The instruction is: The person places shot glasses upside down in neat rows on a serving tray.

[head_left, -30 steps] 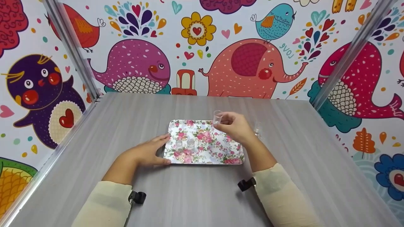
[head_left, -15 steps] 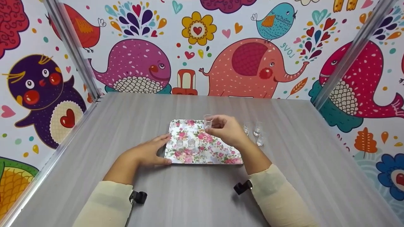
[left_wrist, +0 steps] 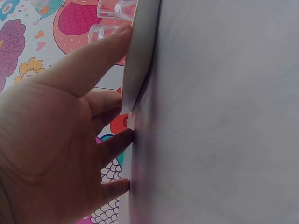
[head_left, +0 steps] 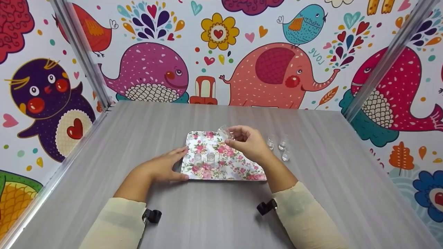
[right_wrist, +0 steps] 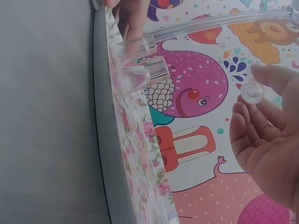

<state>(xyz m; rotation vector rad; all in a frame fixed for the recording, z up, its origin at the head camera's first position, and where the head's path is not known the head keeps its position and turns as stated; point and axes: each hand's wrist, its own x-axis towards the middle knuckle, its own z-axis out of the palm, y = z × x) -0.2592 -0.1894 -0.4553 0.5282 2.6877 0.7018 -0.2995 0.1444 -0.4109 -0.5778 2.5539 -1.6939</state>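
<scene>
My right hand [head_left: 250, 143] pinches a small clear shot glass [head_left: 224, 131] between thumb and fingers, above the far part of a flowered tray [head_left: 238, 169]. The glass is tilted; in the right wrist view one round end of this shot glass [right_wrist: 252, 91] faces the camera. My left hand [head_left: 161, 166] rests at the tray's left side, thumb at the near corner, fingers fairly straight along the edge. In the left wrist view the thumb [left_wrist: 93, 58] touches the rim. Two clear glasses, a left one [head_left: 197, 159] and a right one [head_left: 210, 158], stand on the tray's left part.
Right of the tray, three more clear glasses stand close together on the grey table [head_left: 207, 214]: one at left [head_left: 271, 141], one behind [head_left: 282, 141], one nearer [head_left: 285, 155]. Patterned walls [head_left: 207, 52] with metal corner posts [head_left: 81, 52] enclose the table.
My right hand has moved left over the tray with the shot glass, which has gone from upright to tilted. The glasses at the right have come into fuller view. The left hand stays put.
</scene>
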